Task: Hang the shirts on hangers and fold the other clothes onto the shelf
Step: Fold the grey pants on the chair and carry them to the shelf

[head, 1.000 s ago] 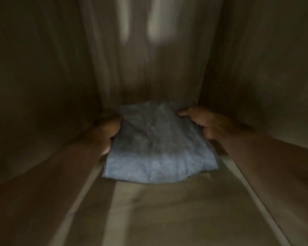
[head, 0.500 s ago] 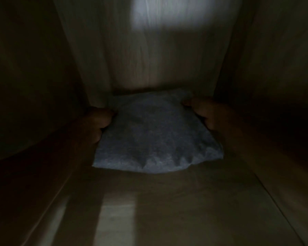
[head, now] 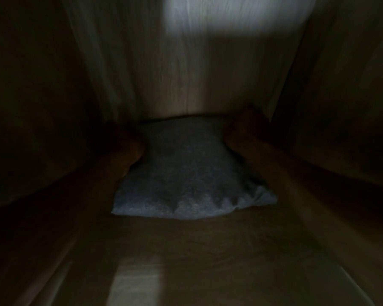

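**Folded garment being held at the back of a dim wooden compartment**

A dark wooden compartment is being viewed from within, its shelf (head: 208, 250) running back to a pale grained back panel (head: 186, 74) that is being lit by a patch of light near the top. Dark side walls are closing in to the left and right of the panel. A folded grey-blue garment (head: 186, 177) is lying on the shelf, its far edge pushed up against the foot of the back panel and its rumpled near edge facing the camera. The garment is being flanked by both hands: the left hand (head: 124, 151) is pressed against its left side and the right hand (head: 245, 131) against its right side, nearer the back panel. The picture is dim and blurred, so it cannot be told whether the fingers are grasping the cloth or merely lying against it.
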A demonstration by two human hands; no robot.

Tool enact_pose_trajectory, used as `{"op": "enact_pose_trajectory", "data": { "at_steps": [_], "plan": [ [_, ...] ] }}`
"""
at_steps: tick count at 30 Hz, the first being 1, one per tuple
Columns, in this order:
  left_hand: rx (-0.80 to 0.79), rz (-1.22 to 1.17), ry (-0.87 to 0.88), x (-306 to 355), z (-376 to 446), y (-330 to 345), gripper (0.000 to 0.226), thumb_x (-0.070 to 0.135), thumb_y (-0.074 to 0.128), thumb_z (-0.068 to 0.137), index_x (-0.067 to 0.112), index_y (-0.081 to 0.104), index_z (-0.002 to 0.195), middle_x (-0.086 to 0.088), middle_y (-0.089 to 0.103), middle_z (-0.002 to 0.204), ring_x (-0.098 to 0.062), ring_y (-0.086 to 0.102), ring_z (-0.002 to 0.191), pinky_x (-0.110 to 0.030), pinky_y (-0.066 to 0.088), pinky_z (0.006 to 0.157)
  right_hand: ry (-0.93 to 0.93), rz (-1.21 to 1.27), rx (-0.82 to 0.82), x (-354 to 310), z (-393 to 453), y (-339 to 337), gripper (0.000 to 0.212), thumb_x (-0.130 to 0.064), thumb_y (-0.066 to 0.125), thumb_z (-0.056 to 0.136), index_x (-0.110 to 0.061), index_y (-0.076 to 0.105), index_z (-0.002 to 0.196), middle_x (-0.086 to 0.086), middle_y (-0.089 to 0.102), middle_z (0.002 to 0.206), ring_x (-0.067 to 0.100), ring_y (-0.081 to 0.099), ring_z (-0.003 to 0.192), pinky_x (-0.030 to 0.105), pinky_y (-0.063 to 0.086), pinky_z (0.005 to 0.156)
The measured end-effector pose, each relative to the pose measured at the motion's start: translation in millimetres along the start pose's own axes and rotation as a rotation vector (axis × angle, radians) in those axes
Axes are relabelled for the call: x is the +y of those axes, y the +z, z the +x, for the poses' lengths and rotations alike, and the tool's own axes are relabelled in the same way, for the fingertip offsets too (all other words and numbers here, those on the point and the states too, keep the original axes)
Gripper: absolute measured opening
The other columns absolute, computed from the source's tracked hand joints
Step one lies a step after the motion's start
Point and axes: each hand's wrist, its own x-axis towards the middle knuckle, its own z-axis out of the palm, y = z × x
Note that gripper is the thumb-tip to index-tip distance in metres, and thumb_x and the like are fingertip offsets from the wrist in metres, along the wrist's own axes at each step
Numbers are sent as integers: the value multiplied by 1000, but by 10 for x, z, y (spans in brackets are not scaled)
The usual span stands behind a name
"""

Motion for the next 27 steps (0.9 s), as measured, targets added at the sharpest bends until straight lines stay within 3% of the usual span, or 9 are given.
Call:
{"op": "enact_pose_trajectory", "data": {
  "at_steps": [3,5,7,10,13,18,20,24,27],
  "plan": [
    [163,119,342,215,-307,-21,72,53,31,86,11,50,141,-19,51,140,-39,47,129,-50,39,108,-311,-52,121,-185,-288,120,57,-32,49,99,-14,36,151,15,39,153,37,36,140,49,32,114],
    [103,193,483,273,-509,33,68,49,27,86,12,55,135,-19,55,135,-40,50,125,-47,42,104,-471,-105,24,-239,-442,261,67,-51,39,93,-16,40,149,14,43,150,37,39,139,51,35,113],
    [45,310,565,223,-575,149,65,47,23,91,12,54,136,-18,54,138,-37,48,127,-44,39,107,-461,-162,-67,-168,-431,445,80,-63,22,86,-20,34,152,12,38,154,36,33,143,54,29,116],
    [-54,401,536,79,-565,246,57,45,18,104,17,41,147,-14,44,150,-35,41,137,-48,32,114,-363,-213,-183,-29,-318,608,81,-64,13,90,-24,9,160,8,11,167,34,12,153,55,13,122],
    [-83,433,477,74,-557,262,54,42,21,107,18,29,154,-12,34,158,-33,32,144,-51,25,118,-353,-236,-198,37,-246,696,93,-70,-2,79,-26,1,160,8,4,168,35,9,153,55,14,122],
    [-24,520,513,112,-777,182,59,45,21,99,17,35,150,-13,39,153,-34,36,140,-55,20,117,-323,-161,-132,0,-516,492,71,-57,15,98,-24,11,160,9,11,167,34,10,153,54,13,123],
    [6,550,524,83,-934,107,68,46,21,89,15,41,146,-14,46,147,-35,42,135,-53,28,114,-318,-140,-89,-8,-690,388,66,-51,18,101,-22,16,160,12,15,166,35,13,152,53,15,122],
    [34,500,502,47,-1350,-106,46,35,40,99,11,47,138,-18,53,137,-38,50,127,-50,37,108,-294,-149,-146,-64,-1205,63,60,-47,24,104,-23,20,159,12,12,167,37,14,152,52,21,120],
    [37,443,499,65,-1879,-421,44,30,42,100,11,44,140,-18,51,139,-38,47,129,-49,36,109,-289,-112,-71,-102,-1775,-287,52,-38,38,103,-19,33,152,14,30,157,38,32,142,46,34,112]
  ]
}}
